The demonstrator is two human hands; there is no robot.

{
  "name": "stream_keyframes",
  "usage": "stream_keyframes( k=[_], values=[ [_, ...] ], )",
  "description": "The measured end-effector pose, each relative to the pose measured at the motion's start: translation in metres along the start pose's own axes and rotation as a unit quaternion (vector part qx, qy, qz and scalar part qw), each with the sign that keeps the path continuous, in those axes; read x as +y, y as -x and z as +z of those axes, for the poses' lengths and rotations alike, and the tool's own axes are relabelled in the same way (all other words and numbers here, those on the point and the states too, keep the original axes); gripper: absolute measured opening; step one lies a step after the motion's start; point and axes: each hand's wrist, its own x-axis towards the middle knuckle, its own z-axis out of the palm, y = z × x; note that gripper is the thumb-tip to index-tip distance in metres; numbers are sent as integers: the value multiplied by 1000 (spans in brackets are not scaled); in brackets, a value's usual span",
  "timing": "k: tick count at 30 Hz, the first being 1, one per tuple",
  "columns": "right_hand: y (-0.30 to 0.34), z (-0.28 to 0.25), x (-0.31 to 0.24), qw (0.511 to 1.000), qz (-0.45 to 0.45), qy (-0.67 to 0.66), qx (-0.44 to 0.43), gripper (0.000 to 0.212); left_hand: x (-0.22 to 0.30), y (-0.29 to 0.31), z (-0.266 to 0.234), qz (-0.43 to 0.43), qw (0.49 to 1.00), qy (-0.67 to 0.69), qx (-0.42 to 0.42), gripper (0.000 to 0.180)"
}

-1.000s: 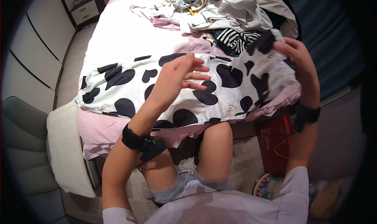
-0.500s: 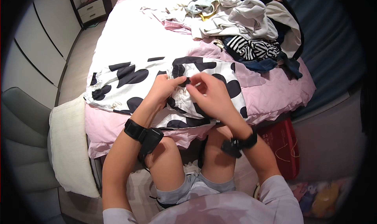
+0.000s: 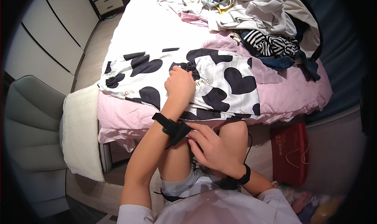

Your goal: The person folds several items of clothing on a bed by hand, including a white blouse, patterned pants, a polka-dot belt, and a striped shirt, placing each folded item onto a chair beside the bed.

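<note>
A white garment with large black hearts (image 3: 239,80) lies spread along the near edge of the bed, its elastic edges gathered. My left hand (image 3: 180,84) is closed on the cloth beside a gathered black-and-white edge near the middle. Its fingertips are partly hidden by the back of the hand. A black strapped device (image 3: 174,133) sits on my left wrist. My right hand (image 3: 214,149) is off the garment, low over my lap, its fingers apart and slightly bent. The fingertips are next to the device; whether they touch it I cannot tell.
Clothes lie heaped (image 3: 271,19) at the far right of the bed with pink bedding (image 3: 298,92). A cream-covered seat (image 3: 82,133) and a grey chair (image 3: 33,122) stand left. On the floor at right is a red paper bag (image 3: 290,155).
My right hand has left the garment and dropped back toward my left wrist. The left hand has turned over, closed on the cloth. The garment's right part now lies flatter. The view has shifted.
</note>
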Motion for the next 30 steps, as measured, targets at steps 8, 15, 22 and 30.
stream_keyframes(
  k=[8, 15, 22, 30],
  values=[
    [22, -15, 2, 987, 104, -109, 57, 14, 1, 4, -14, 69, 998, -12, 3, 27],
    [-15, -19, 6, 997, -65, -32, 18, 60, 31, -11, -142, 85, 992, 86, -27, 39],
    [-45, 30, 24, 994, 5, 91, -68, 61, -36, -58, -191, 134, 990, 46, 29, 46],
    [-36, 42, 19, 996, -43, 31, -71, 66, -178, -90, -174, 72, 997, 21, -30, 39]
  ],
)
